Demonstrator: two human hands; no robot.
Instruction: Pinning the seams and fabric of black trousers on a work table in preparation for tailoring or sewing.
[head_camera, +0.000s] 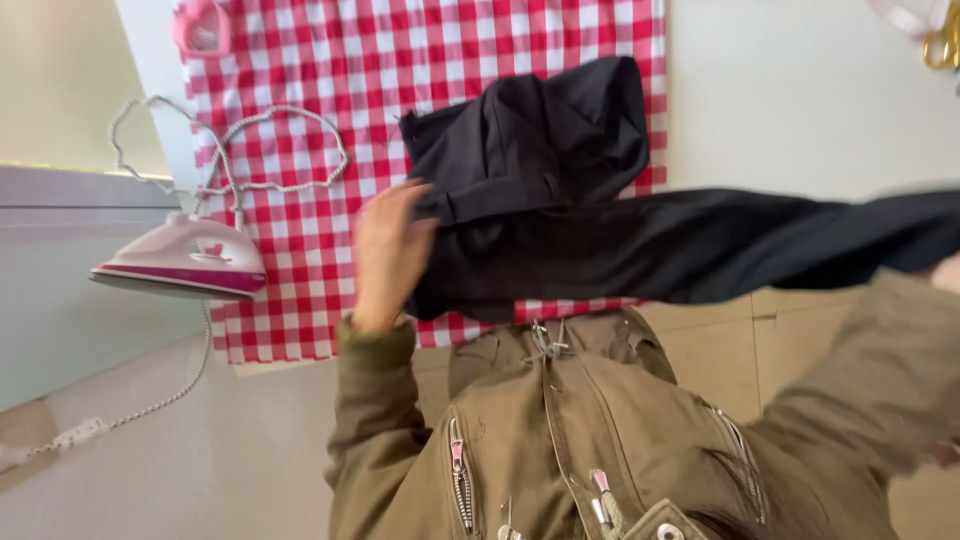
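Red-and-white checked cloth (330, 150) is covering the work surface across the upper middle of the frame, with pale tabletop (800, 90) showing at upper right. A pair of black trousers (560, 200) is lying over the cloth's right half, waist end bunched at centre, one leg stretching off toward the right edge.

Person in an olive zip jacket (570, 430) is filling the lower frame. Left hand (388, 255), at centre left, is pressing flat on the trousers' waist end with fingers spread, not gripping. Right hand is sitting at the far right edge, mostly cut off; cannot tell whether it is gripping the leg.

Pink-and-white steam iron (185, 262) is resting at the left of the cloth, its braided cord (230, 150) looping above it.

Judged risk: the stretched leg looks unsupported, so it could drag the trousers off the cloth; the nearby iron could get knocked.
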